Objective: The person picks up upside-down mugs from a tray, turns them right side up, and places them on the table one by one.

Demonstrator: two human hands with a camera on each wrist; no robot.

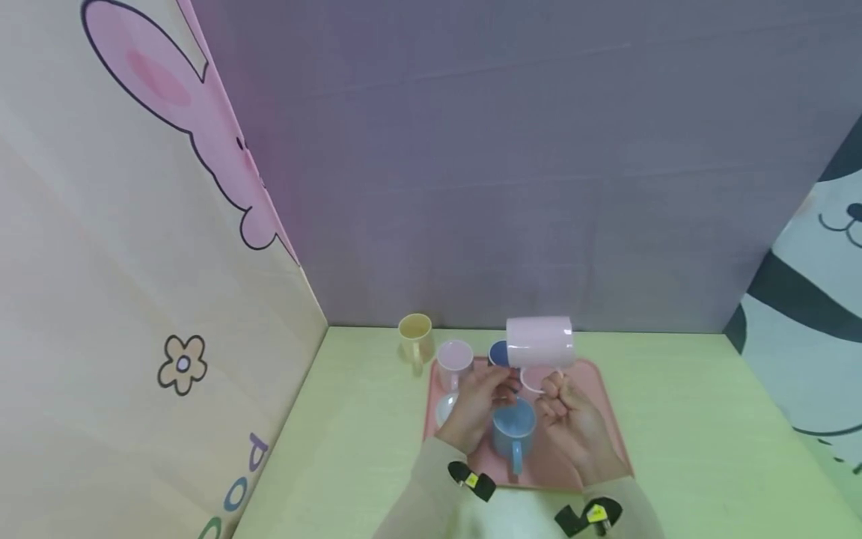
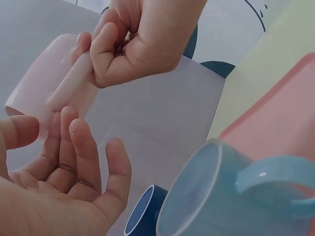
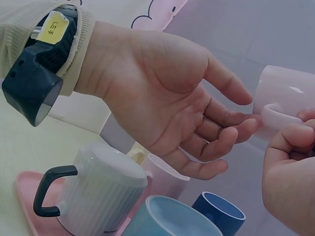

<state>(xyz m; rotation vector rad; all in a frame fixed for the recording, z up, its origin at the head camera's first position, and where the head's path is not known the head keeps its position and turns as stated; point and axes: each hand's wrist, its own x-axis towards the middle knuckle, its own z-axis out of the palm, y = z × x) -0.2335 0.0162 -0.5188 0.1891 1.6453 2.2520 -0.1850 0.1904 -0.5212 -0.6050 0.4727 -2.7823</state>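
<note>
Above the tray (image 1: 592, 378), the right hand (image 1: 578, 425) grips a sideways pink mug (image 1: 540, 342) by its handle (image 2: 72, 82); the left hand (image 1: 475, 406), fingers loosely extended, reaches beside it.

A: so what is this place, somebody's kitchen?
B: nah, mugs (image 1: 505, 442) on a tray (image 1: 541, 468) are kitchen-ish, but it looks more like a little filming booth. Plain grey backdrop (image 1: 471, 165) behind the table (image 1: 707, 419), cartoon walls (image 1: 81, 284) down both sides.
A: cartoon how?
B: bunny (image 1: 215, 142) and flower (image 1: 182, 364) on the left, panda (image 1: 815, 337) on the right. Plus a pair of strapped-on wrist cams (image 1: 474, 481). Can't tell what building it's in tho.
</note>
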